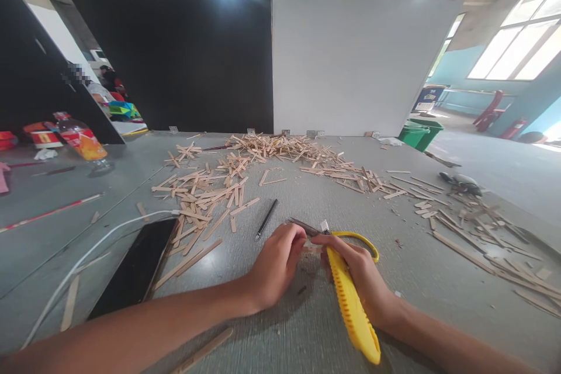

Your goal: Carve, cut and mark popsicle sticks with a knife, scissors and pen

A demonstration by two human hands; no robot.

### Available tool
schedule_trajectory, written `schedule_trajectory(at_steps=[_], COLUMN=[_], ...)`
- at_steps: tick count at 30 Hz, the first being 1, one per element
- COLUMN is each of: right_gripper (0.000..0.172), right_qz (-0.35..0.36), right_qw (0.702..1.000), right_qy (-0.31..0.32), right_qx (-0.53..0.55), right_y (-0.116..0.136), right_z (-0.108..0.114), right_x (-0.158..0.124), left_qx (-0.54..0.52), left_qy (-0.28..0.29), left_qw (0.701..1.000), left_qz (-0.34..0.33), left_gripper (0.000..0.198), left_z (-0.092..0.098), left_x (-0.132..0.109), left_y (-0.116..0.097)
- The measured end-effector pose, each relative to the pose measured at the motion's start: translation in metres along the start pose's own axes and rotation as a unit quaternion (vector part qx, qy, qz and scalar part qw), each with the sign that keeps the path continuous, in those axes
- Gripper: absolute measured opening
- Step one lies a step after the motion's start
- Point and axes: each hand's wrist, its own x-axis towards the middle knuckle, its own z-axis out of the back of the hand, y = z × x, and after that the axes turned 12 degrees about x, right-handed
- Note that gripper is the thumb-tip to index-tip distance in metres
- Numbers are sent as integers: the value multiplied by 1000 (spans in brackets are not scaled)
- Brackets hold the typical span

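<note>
My right hand (362,274) is closed round a yellow utility knife (353,307), its ridged handle slanting down toward me. The blade end is hidden by my fingers. My left hand (276,263) pinches a short piece of wooden craft stick (312,249), which spans the small gap between both hands. Just beyond my fingers lies a pair of scissors with a yellow handle (366,239), partly covered by my right hand. A dark pen (266,220) rests on the grey table (245,327) beyond my left hand.
Loose craft sticks (210,193) lie heaped across the table's middle and far side, with thin offcuts (464,245) at right. A phone (135,266) with a white cable (92,257) is at left. Behind it stands a drink bottle (81,137). Black and white panels (350,64) close off the back.
</note>
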Motion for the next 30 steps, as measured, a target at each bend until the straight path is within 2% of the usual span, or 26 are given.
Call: schedule_trajectory(at_steps=[6, 12, 20, 25, 30], right_gripper=[45, 45, 57, 61, 61], right_qz=[-10, 2, 36, 61, 72], right_qw=[999, 999, 999, 997, 995], right_qy=[-21, -9, 11, 24, 40], right_qx=[32, 34, 8, -33, -47], right_y=[-9, -2, -4, 6, 17], right_z=[3, 3, 3, 3, 3], right_x=[-1, -1, -1, 1, 2], left_qx=[11, 20, 48, 59, 50], left_qy=[13, 22, 39, 60, 66], left_qw=[999, 998, 994, 991, 993], left_qz=[-49, -62, -86, -104, -84], left_gripper=[17, 22, 23, 18, 21], left_z=[0, -2, -4, -4, -3], left_x=[1, 1, 0, -2, -4], left_y=[2, 4, 6, 4, 1])
